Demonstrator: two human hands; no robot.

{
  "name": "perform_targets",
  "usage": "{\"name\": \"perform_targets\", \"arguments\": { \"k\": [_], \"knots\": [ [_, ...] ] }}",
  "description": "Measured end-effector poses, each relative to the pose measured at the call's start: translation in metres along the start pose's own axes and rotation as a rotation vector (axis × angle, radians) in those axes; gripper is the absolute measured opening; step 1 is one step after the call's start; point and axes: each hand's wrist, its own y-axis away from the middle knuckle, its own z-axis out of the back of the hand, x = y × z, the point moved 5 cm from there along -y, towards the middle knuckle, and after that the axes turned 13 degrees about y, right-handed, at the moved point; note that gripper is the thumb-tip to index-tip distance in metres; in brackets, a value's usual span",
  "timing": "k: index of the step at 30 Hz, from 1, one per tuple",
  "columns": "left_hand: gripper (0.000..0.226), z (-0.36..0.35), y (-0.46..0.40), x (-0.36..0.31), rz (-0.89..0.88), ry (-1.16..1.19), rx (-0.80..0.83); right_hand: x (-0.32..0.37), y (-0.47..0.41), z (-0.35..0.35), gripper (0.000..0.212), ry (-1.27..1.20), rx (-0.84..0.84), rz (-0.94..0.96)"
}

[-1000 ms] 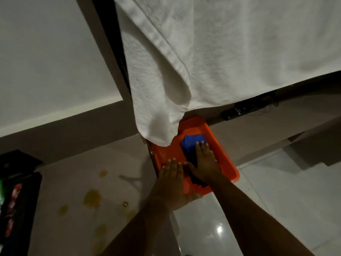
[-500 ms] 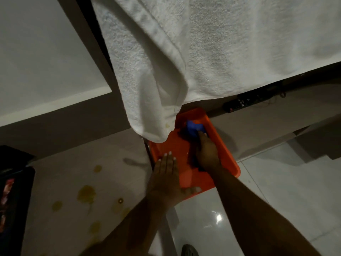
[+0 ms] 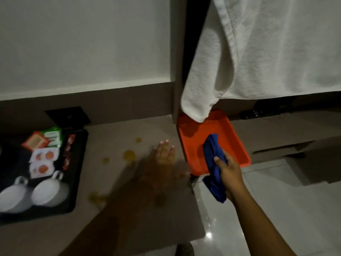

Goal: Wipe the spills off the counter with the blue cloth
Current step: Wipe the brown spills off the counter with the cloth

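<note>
The blue cloth (image 3: 214, 159) hangs bunched in my right hand (image 3: 228, 169), which grips its middle just over the near edge of the orange tray (image 3: 238, 145). My left hand (image 3: 162, 157) lies flat, palm down and fingers apart, on the grey-brown counter (image 3: 129, 228) beside the tray. Yellow-brown spills dot the counter: a larger spill (image 3: 129, 155) left of my left hand, small drops (image 3: 138, 139) behind it, and a smeared patch (image 3: 96, 197) nearer me.
A black tray (image 3: 78, 174) at the left holds two white cups (image 3: 48, 193) and several sachets (image 3: 43, 156). A white towel (image 3: 258, 52) hangs over the orange tray's far end. A black remote (image 3: 256, 113) lies on the ledge behind. Glossy floor tiles (image 3: 267, 191) lie to the right.
My right hand has closed on the blue cloth and lifted it from the orange tray toward me. My left hand slid off the tray's edge onto the counter. The view swung left.
</note>
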Motion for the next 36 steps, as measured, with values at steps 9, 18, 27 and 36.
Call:
{"name": "perform_targets", "arguments": {
  "k": [9, 18, 27, 36],
  "knots": [
    [0.097, -0.017, 0.180, 0.102, 0.180, 0.161, -0.020, -0.027, 0.104, -0.115, 0.071, 1.079, 0.248, 0.346],
    [0.092, -0.036, 0.305, 0.189, 0.547, 0.226, -0.251, -0.021, 0.103, -0.152, 0.061, 1.279, 0.081, 0.383],
    [0.100, -0.039, 0.318, 0.230, 0.781, 0.145, -0.315, -0.038, 0.110, -0.126, 0.065, 1.345, 0.320, 0.693],
    [0.113, -0.034, 0.316, 0.263, 0.930, 0.183, -0.388, -0.008, 0.121, -0.204, 0.057, 1.260, 0.125, 0.426]
  ]
}}
